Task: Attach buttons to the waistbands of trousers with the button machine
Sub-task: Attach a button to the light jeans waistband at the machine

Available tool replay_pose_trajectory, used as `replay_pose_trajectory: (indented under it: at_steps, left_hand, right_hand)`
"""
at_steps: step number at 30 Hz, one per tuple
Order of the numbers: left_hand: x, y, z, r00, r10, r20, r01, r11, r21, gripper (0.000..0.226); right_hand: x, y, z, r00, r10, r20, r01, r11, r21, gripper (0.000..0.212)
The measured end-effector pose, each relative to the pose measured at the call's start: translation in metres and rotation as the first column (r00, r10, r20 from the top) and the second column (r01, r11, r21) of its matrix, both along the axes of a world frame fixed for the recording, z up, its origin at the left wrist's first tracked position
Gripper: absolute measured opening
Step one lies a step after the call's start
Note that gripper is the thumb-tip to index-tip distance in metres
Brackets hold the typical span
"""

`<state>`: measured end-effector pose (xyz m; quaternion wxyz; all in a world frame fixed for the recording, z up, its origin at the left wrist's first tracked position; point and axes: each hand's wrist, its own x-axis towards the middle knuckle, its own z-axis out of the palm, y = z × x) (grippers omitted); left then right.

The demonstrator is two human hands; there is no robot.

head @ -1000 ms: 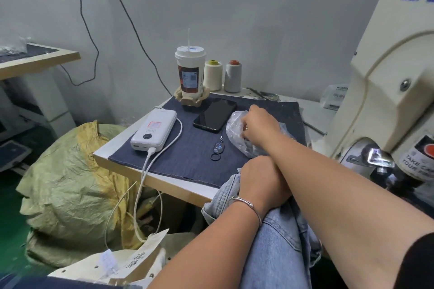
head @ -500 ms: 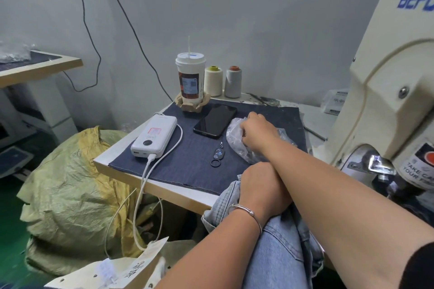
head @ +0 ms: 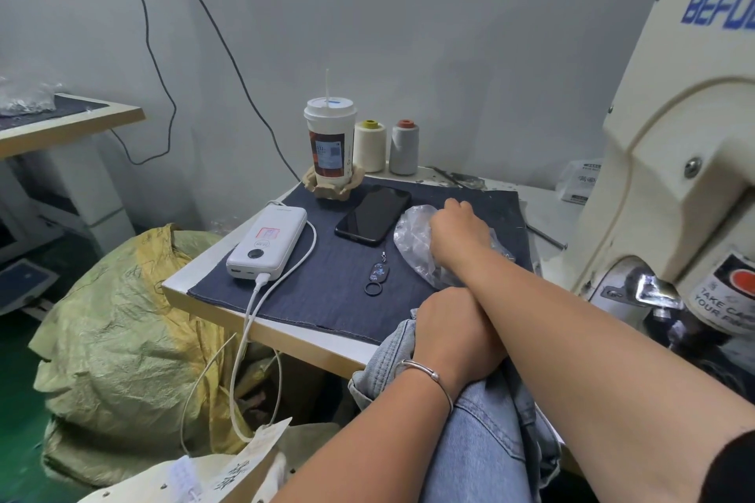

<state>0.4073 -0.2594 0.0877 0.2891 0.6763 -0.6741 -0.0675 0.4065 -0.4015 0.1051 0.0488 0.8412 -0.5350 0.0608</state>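
Light blue denim trousers [head: 482, 441] lie bunched across my lap at the table's front edge. My left hand [head: 449, 335], with a silver bangle on its wrist, is closed on the top of their fabric. My right arm crosses over that hand, and my right hand [head: 459, 231] reaches into a crumpled clear plastic bag [head: 410, 235] on the dark cloth mat [head: 327, 298]. Its fingertips are hidden in the bag, whose contents I cannot make out. The cream button machine [head: 670, 184] stands at the right, its metal head [head: 653, 292] low beside my right forearm.
On the mat lie a black phone [head: 374, 214], a white power bank [head: 267, 243] with its cable, and a small key ring [head: 376, 278]. A drink cup [head: 329, 143] and two thread spools [head: 386, 145] stand at the back. A yellow-green sack [head: 122, 331] fills the floor at the left.
My right hand stays at the plastic bag and has shifted only slightly within it. My left hand keeps its hold on the trousers. My head has tilted a little.
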Motion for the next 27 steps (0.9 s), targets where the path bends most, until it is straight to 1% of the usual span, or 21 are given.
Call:
replay_pose_trajectory:
  at_steps: [3, 6, 12, 19, 23, 27]
  left_hand:
    - [-0.0003, 0.0004, 0.0004, 1.0, 0.009, -0.017, -0.009, 1.0, 0.013, 0.017]
    - [-0.0008, 0.0007, 0.0002, 0.999, 0.018, -0.042, -0.018, 1.0, 0.009, 0.018]
    - [-0.0007, 0.0006, 0.0, 0.998, 0.016, -0.054, -0.016, 1.0, 0.011, 0.017]
    - [-0.0008, -0.0007, -0.0016, 1.0, 0.0, 0.002, 0.0, 1.0, 0.003, 0.017]
    - [-0.0011, -0.0007, -0.001, 0.999, -0.012, 0.036, 0.012, 1.0, -0.02, 0.017]
    - [-0.0012, -0.0006, -0.0016, 1.0, 0.0, 0.031, 0.001, 1.0, -0.024, 0.017]
  right_hand:
    - [0.001, -0.0008, -0.0003, 1.0, 0.019, -0.013, -0.019, 1.0, -0.001, 0.032]
    - [0.0029, -0.0007, -0.002, 0.997, 0.072, 0.023, -0.072, 0.997, 0.011, 0.027]
    - [0.0036, -0.0011, -0.0035, 0.994, 0.111, 0.002, -0.111, 0.993, -0.038, 0.023]
    - [0.0011, -0.0003, -0.0014, 0.991, 0.126, 0.032, -0.123, 0.988, -0.088, 0.02]
    - [-0.001, 0.0003, -0.0029, 0.987, 0.138, 0.084, -0.127, 0.984, -0.121, 0.012]
    - [-0.0015, 0.0025, -0.004, 0.981, 0.161, 0.112, -0.144, 0.979, -0.145, 0.008]
